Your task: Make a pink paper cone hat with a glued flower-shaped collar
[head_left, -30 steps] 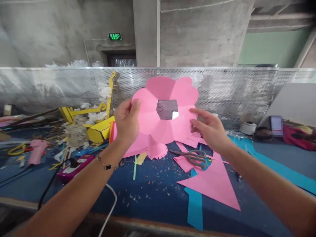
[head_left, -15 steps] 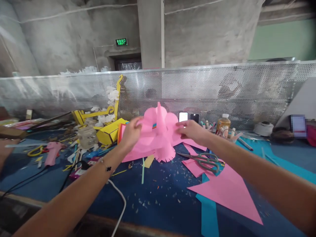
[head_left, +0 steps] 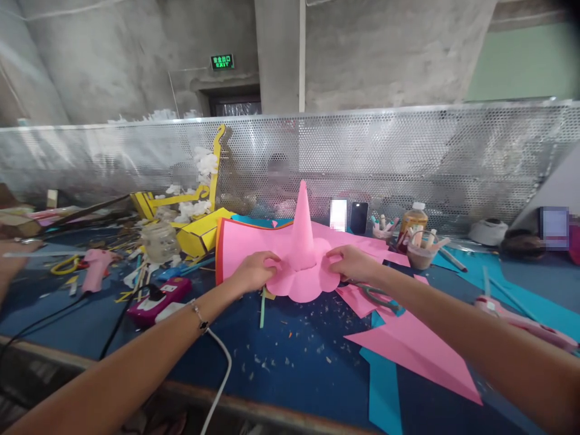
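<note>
A tall pink paper cone (head_left: 302,232) stands upright through the centre of a scalloped, flower-shaped pink paper brim (head_left: 306,287). My left hand (head_left: 254,270) pinches the brim at its left edge. On the opposite edge, my right hand (head_left: 356,263) grips it between thumb and fingers. Behind the cone lies a stack of coloured paper sheets (head_left: 247,237), pink on top. Green-handled scissors (head_left: 384,300) lie under my right forearm, partly hidden, among pink paper offcuts (head_left: 421,347).
Left are a pink glue gun (head_left: 96,270), a purple power strip (head_left: 158,302), a glass jar (head_left: 159,241) and a yellow paper box (head_left: 199,234). Two phones (head_left: 359,217), a bottle (head_left: 414,220) and a tub of markers (head_left: 420,255) stand at the back. Another person's hand (head_left: 16,257) shows far left.
The paper piece has turned over: the cone now points up cleanly with the scalloped brim lying below it, nearer the table. Both hands have moved down with it. A second glue gun shows at right.
</note>
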`<state>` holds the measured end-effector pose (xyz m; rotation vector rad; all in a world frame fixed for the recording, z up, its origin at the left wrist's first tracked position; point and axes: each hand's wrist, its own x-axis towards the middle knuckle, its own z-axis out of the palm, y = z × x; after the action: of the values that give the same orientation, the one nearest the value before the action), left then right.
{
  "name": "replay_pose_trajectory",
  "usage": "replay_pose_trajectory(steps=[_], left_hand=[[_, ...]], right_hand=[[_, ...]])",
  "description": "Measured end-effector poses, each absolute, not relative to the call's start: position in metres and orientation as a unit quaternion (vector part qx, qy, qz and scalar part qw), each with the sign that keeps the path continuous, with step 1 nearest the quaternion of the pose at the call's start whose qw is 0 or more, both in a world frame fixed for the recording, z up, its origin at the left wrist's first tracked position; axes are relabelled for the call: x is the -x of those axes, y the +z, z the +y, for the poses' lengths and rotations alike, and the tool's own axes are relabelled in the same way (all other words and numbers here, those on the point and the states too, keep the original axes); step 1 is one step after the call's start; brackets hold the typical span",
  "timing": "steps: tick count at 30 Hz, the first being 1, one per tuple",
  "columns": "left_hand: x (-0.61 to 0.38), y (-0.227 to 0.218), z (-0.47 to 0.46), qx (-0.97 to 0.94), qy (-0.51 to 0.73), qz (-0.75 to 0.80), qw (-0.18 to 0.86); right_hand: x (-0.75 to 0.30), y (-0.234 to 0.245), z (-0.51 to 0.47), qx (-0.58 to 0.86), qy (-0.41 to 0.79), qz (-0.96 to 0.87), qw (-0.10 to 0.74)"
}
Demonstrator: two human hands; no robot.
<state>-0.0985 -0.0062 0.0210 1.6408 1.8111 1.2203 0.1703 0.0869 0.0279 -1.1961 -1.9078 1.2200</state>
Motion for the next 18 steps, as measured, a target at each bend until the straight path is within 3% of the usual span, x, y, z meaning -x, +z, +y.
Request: replay_pose_trajectory(steps=[5,9,13,18], left_hand=[[0.101,0.018,-0.003,-0.585,0.466,0.632,0.203],[0.099,0.024,-0.003,-0.559,0.545,0.590,0.204],[0.092,0.043,-0.008,-0.454,0.687,0.460,0.334],[0.087,0.061,-0.010,-0.374,0.685,0.377,0.499]], right_hand=[[-0.170,0.029,0.086,0.452,0.470,-0.695,0.302],[-0.168,0.039,0.084,0.428,0.501,-0.653,0.375],[-0.168,0.062,0.080,0.373,0.558,-0.603,0.432],[-0.171,0.092,0.072,0.304,0.615,-0.592,0.423]])
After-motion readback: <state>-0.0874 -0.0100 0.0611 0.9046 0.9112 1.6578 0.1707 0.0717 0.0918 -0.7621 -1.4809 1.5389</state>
